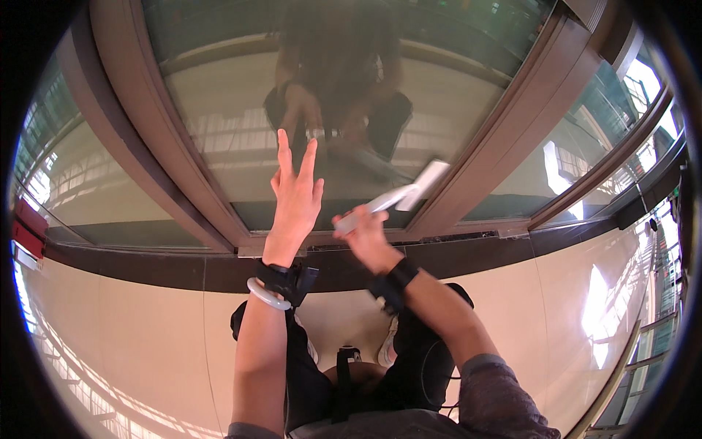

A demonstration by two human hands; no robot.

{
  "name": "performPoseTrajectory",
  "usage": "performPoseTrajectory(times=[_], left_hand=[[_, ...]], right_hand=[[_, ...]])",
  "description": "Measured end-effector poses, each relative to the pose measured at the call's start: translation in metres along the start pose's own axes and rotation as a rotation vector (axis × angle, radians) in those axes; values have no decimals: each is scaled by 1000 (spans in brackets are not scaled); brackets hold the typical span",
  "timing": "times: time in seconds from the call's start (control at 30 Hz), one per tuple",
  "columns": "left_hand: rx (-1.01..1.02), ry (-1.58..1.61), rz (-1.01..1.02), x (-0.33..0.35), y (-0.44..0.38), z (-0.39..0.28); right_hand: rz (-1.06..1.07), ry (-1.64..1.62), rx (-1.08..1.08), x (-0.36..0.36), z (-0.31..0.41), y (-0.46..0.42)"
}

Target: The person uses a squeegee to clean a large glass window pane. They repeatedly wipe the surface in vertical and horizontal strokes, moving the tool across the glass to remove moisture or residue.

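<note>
My right hand (pixel 368 233) grips the handle of a white squeegee (pixel 419 186), which is blurred. Its flat head is tilted near the lower right corner of a glass door panel (pixel 236 110), close to the brown metal frame (pixel 493 137). I cannot tell whether the head touches the glass. My left hand (pixel 298 200) is in front of the lower glass with nothing in it, two fingers stretched forward and apart. Whether its fingertips meet the pane is unclear. A white bangle (pixel 267 294) and a black strap are on the left wrist.
A dark stone sill strip (pixel 340 270) runs along the foot of the door. Glossy beige floor tiles (pixel 148 324) lie around my crouched legs. More glass panels (pixel 548 159) stand at both sides. A red object (pixel 28 228) is at the far left. My reflection shows in the pane.
</note>
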State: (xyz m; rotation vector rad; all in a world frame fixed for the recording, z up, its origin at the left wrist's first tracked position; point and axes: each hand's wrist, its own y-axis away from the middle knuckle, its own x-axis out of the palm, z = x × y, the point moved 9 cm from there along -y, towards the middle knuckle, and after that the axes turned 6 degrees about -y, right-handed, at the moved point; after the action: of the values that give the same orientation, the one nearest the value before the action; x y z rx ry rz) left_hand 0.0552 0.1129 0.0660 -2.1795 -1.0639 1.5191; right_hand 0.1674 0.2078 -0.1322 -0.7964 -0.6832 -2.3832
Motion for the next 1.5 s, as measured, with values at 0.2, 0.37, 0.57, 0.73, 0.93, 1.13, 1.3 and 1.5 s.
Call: performPoseTrajectory(times=[0.2, 0.37, 0.57, 0.73, 0.93, 1.13, 1.3, 1.5], left_hand=[[13, -31, 24, 6, 0, -6], [22, -47, 17, 11, 2, -5], [13, -84, 57, 15, 4, -17], [24, -118, 77, 18, 6, -13], [23, -128, 95, 19, 6, -10], [58, -167, 106, 20, 9, -15], [13, -201, 148, 23, 10, -16], [-15, -185, 186, 24, 12, -11]], right_hand=[[-296, -11, 38, -14, 6, 15], [-29, -139, 259, 64, -64, 54], [-54, -260, 248, 11, -45, 10], [-435, -171, 150, -25, -25, 5], [-164, -201, 237, 38, -27, 42], [-163, -52, 402, -22, -9, 19], [-153, 124, 461, -77, -15, -5], [-168, -6, 271, -39, 42, 10]])
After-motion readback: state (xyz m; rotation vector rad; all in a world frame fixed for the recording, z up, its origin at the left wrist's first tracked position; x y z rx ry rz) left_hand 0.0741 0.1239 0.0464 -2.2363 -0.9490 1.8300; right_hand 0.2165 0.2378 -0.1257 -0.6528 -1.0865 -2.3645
